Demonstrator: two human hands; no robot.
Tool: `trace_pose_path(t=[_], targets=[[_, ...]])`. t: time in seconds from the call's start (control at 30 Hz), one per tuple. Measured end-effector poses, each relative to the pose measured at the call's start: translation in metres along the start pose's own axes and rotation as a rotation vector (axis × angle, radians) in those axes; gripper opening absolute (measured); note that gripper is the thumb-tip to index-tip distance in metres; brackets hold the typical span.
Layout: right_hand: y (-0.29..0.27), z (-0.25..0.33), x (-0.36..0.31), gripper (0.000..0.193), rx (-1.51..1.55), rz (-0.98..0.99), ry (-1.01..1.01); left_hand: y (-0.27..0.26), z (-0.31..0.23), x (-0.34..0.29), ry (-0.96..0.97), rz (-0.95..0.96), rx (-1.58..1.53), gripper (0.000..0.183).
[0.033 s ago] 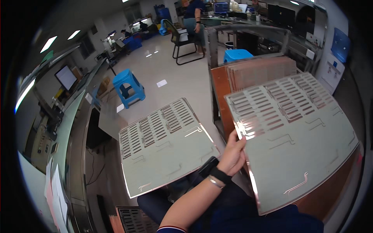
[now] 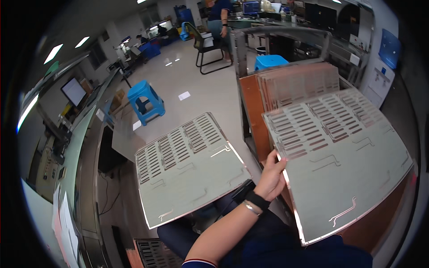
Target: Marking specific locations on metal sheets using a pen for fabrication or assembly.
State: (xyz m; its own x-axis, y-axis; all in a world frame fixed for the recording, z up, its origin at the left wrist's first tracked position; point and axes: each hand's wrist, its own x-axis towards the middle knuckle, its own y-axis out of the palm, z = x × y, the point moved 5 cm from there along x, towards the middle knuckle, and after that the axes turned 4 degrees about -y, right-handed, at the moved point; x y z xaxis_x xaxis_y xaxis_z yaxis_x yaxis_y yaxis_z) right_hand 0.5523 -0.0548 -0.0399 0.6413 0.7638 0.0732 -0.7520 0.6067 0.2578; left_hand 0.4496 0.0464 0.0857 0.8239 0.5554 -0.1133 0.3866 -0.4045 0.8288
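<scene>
A large greenish-grey panel point(image 2: 330, 187) with copper-coloured slots and bent traces is tilted up at the right. My left hand point(image 2: 271, 176) pinches its left edge, thumb on the near face, a black band and a bracelet on the wrist. My right hand does not show; a small pinkish patch at the panel's right edge is too blurred to tell. A second panel of the same pattern point(image 2: 187, 178) lies to the left of my forearm, above my lap, apart from the held one.
Behind the held panel, a metal-framed rack point(image 2: 241, 58) carries several upright copper-toned panels point(image 2: 299, 85). Blue stools point(image 2: 145, 102) stand on the floor and beyond the rack. A workbench point(image 2: 80, 156) runs along the left. Farther off are a chair point(image 2: 205, 47) and a standing person point(image 2: 219, 22).
The held panel has shifted slightly and its tilt has changed, so the bright glare beside my fingers has faded. My left hand moves slightly right with it. The left panel stays nearly the same.
</scene>
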Motion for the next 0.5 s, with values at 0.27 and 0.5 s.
trace_pose_path(t=[0.27,0.5], targets=[[-0.148,0.007,-0.020,0.044,0.056,-0.391,0.031,-0.049,0.120,0.038,-0.365,-0.098,0.045,0.026],[-0.218,0.000,0.059,0.045,0.079,-0.574,-0.079,-0.079,0.118,0.019,-0.538,-0.260,0.205,0.043]])
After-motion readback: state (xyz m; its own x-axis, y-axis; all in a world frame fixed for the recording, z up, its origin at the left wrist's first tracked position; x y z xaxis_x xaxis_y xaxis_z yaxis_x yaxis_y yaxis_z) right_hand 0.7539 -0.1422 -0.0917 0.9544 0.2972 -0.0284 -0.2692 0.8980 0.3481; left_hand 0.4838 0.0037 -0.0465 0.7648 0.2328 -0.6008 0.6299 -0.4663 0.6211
